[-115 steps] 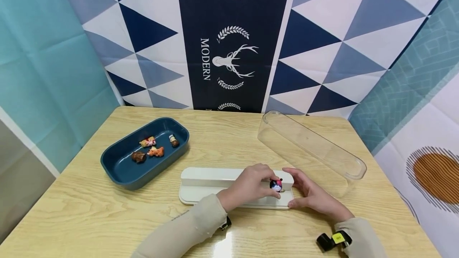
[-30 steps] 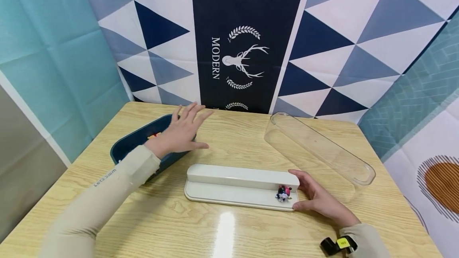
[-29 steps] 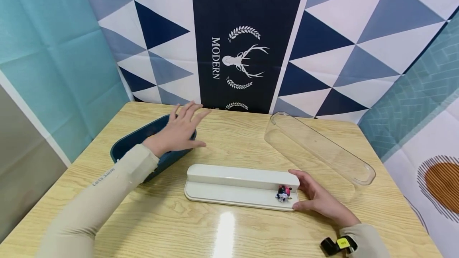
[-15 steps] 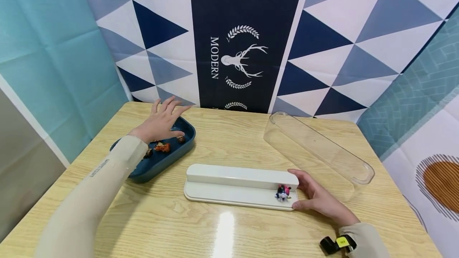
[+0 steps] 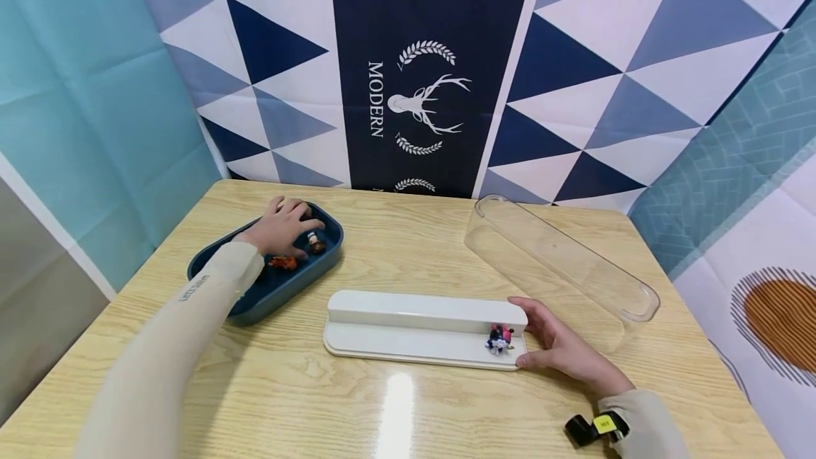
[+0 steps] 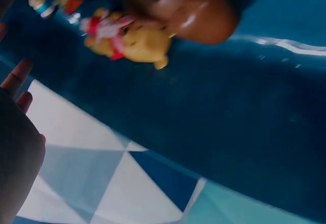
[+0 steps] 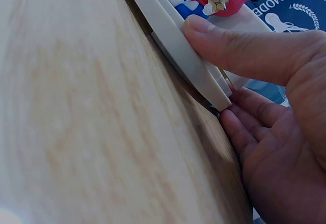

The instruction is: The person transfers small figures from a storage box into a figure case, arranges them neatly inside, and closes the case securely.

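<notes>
My left hand (image 5: 278, 227) reaches down into the dark blue tray (image 5: 290, 292) with fingers spread and slightly bent. Close by its fingers lie an orange figurine (image 5: 283, 262) and a white-and-brown figurine (image 5: 315, 242). The left wrist view shows a yellow bear figurine (image 6: 145, 43) and a blurred brown one (image 6: 209, 18). My right hand (image 5: 561, 349) grips the right end of a white stepped display base (image 5: 408, 346), thumb on its front edge and fingers behind. On the base's lower step, near that end, stands a Doraemon figurine (image 5: 499, 338) in a pink-and-black outfit.
A long clear plastic cover (image 5: 574, 253) lies at the back right of the wooden table (image 5: 306, 402), behind my right hand. Patterned cloth (image 5: 421, 76) hangs along the table's back edge.
After leaving the Doraemon figurine on the base, my left hand has moved left over the tray and lowered into it. My right hand keeps its grip on the base's end.
</notes>
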### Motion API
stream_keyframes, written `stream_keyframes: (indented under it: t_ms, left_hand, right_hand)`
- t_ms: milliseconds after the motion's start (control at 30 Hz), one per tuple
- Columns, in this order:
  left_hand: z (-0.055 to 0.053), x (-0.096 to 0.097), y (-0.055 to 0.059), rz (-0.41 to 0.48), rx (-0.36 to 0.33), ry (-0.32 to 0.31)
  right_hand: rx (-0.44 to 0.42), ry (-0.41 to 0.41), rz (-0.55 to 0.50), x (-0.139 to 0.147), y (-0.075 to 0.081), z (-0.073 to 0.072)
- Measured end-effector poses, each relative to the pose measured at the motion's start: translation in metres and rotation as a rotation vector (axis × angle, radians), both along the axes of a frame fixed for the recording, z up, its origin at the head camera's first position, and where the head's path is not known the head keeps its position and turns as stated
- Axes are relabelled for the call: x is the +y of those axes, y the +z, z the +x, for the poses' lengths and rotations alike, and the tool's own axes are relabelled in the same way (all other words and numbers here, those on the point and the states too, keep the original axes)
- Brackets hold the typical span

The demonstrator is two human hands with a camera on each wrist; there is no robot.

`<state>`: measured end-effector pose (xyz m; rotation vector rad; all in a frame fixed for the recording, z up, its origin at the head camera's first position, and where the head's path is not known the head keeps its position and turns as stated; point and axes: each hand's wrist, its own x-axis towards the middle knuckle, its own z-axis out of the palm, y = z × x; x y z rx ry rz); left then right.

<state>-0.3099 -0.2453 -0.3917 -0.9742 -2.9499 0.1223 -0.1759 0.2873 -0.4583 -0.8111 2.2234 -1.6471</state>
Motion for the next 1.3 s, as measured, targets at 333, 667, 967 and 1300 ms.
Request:
stream_keyframes:
  t_ms: [333,667,967,1300]
  left_hand:
    - [-0.007,-0.001,-0.023,-0.007,0.047,-0.065]
    - [-0.006,-0.003,-0.026,0.086,0.070,-0.070]
    - [0.000,-0.006,-0.009,0.331,0.059,-0.003]
    - [0.005,0.006,0.014,0.711,-0.048,0.217]
  right_hand:
    - [0.008,0.000,0.005,0.001,0.000,0.001]
    - [-0.017,-0.018,0.029,-0.001,0.001,0.001]
    - [-0.022,-0.030,0.045,-0.003,0.002,0.000]
    - [-0.006,-0.021,0.021,0.000,0.000,0.000]
